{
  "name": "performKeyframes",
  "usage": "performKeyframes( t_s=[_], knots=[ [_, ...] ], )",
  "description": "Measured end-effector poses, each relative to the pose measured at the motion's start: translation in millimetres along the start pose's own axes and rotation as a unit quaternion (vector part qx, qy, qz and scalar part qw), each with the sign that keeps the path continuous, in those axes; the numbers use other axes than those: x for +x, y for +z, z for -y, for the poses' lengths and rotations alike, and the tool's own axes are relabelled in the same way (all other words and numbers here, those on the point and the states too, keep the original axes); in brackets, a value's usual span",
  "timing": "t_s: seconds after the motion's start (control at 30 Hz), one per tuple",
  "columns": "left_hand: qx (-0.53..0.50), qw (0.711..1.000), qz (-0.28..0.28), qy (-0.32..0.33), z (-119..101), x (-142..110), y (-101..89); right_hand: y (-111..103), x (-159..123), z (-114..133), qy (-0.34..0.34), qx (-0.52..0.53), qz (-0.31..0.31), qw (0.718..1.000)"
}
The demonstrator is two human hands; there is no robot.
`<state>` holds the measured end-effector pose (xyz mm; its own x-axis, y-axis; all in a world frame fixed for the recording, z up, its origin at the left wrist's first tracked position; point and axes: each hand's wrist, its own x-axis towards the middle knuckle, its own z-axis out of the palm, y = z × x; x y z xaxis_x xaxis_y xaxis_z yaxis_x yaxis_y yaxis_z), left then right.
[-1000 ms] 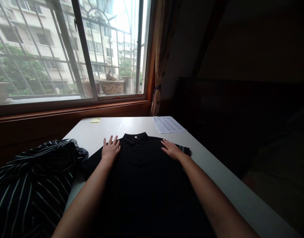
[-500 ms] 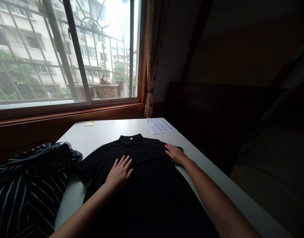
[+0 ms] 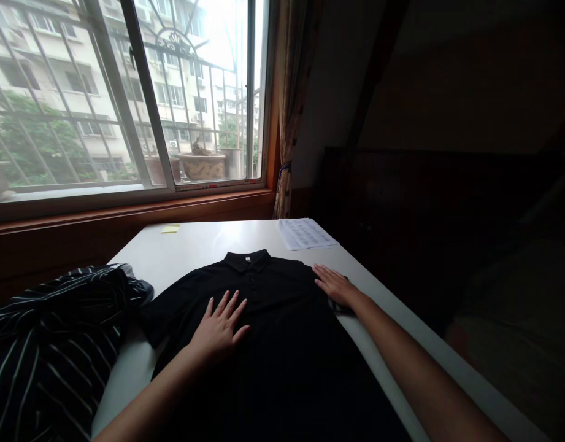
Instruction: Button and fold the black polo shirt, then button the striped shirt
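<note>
Polo shirt (image 3: 282, 344) under left hand (image 3: 219, 326), right hand (image 3: 335, 287), flat, fingers extended, gripping nothing; uneven drag could crease it.

Shirt (image 3: 273, 350) on table (image 3: 203, 236); other garment (image 3: 56, 344) left; papers (image 3: 307, 234) behind, rightward

White table (image 3: 213, 236), lower centre
Black collared shirt (image 3: 277, 344) lies lower centre, yellow paper note (image 3: 170, 228) centre-left, printed white sheets (image 3: 306, 234) centre.
</note>
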<state>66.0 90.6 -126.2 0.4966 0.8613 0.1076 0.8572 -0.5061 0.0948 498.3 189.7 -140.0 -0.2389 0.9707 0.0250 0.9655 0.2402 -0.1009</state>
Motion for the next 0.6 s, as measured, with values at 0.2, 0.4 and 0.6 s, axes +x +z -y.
performKeyframes(
  t_s=[0.2, 0.4, 0.6],
  knots=[
    [0.001, 1.0, 0.008, 0.006, -1, 3, -3.6, 2, 8, -3, -0.003, -0.009, -0.005, 1.0],
    [0.01, 1.0, 0.002, 0.013, -3, -10, -5.3, -1, 3, 6, 0.015, -0.031, -0.029, 0.999],
    [0.018, 0.999, -0.002, 0.041, -2, -61, -7.1, -11, -6, 24, 0.03, -0.053, -0.076, 0.995]
  ],
)
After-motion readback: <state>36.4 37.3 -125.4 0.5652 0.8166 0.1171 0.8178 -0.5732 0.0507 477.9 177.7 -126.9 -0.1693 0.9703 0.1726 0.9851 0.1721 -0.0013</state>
